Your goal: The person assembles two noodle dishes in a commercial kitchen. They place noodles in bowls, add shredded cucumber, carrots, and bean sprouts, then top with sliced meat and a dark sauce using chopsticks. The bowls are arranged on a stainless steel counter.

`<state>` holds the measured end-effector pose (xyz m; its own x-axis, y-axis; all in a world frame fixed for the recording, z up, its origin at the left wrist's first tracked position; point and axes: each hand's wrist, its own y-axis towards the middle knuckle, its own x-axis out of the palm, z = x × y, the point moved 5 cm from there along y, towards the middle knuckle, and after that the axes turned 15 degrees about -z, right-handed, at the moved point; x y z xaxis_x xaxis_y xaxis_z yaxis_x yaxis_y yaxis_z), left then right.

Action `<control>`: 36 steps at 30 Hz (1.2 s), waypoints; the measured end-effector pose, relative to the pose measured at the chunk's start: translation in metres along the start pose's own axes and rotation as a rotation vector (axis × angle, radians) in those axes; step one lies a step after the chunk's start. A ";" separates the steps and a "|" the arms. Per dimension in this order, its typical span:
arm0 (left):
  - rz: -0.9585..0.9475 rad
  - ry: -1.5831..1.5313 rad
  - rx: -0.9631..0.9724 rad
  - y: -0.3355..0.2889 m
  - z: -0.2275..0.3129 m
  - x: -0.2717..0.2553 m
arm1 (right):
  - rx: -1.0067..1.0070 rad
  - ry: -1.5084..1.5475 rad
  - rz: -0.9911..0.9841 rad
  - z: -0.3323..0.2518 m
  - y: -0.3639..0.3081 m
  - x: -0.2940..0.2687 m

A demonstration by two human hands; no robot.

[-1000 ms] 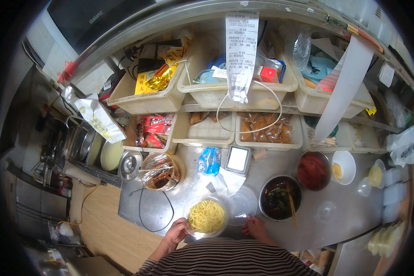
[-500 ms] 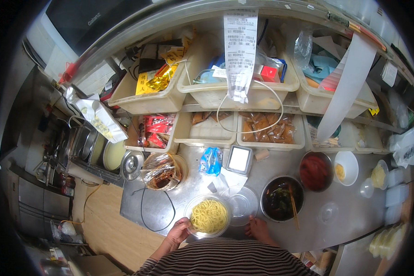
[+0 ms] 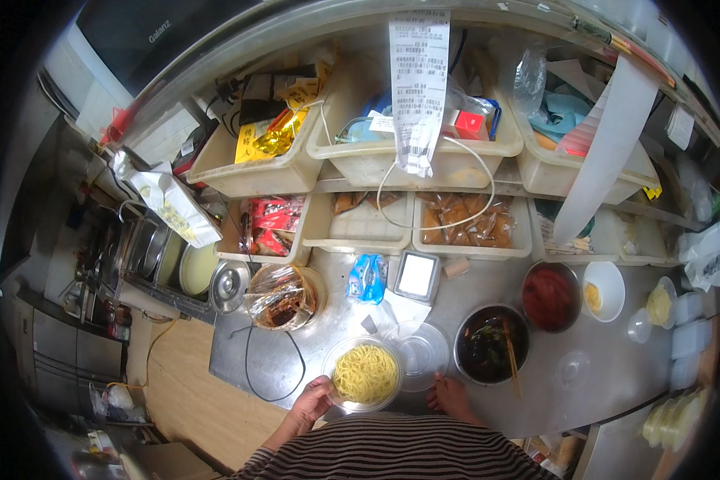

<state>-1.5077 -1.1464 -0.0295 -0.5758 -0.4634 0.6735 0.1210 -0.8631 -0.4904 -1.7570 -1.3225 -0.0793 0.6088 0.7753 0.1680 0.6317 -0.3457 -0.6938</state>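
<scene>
A clear round plastic bowl of yellow noodles point(image 3: 366, 374) stands at the table's near edge. My left hand point(image 3: 315, 400) grips its left rim, thumb on top. Close to the bowl's right side lies a clear round plastic lid or shallow dish point(image 3: 421, 356). Curled fingers of my right hand point(image 3: 450, 397) are at its lower right edge and seem to pinch it; the contact is partly hidden. Further right is a dark pot point(image 3: 480, 356) of dark sauce with greens, a pair of chopsticks point(image 3: 511, 360) leaning in it.
Behind stand a film-covered tub point(image 3: 284, 300), a blue packet point(image 3: 366, 280) and a small scale point(image 3: 416, 278). To the right are a bowl of red sauce point(image 3: 550, 298) and a white bowl point(image 3: 608, 292). Shelf bins point(image 3: 472, 254) line the back; a paper receipt point(image 3: 418, 96) hangs above. A cable point(image 3: 248, 360) lies left.
Almost nothing differs. The view has shifted very slightly, while both hands and the noodle bowl keep their places.
</scene>
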 end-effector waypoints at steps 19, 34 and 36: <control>0.147 0.056 0.150 -0.007 0.010 0.008 | 0.044 -0.195 0.095 -0.008 -0.008 -0.002; 0.608 -0.366 0.536 -0.176 -0.111 -0.027 | -0.084 -0.396 -0.573 0.014 0.008 0.119; 0.717 -0.452 0.591 -0.222 -0.147 -0.038 | -0.091 -0.452 -0.716 0.042 0.017 0.147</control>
<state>-1.6316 -0.9082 -0.0274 0.1308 -0.8344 0.5354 0.7645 -0.2589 -0.5903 -1.6771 -1.1921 -0.0960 -0.1898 0.9531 0.2358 0.8393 0.2821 -0.4648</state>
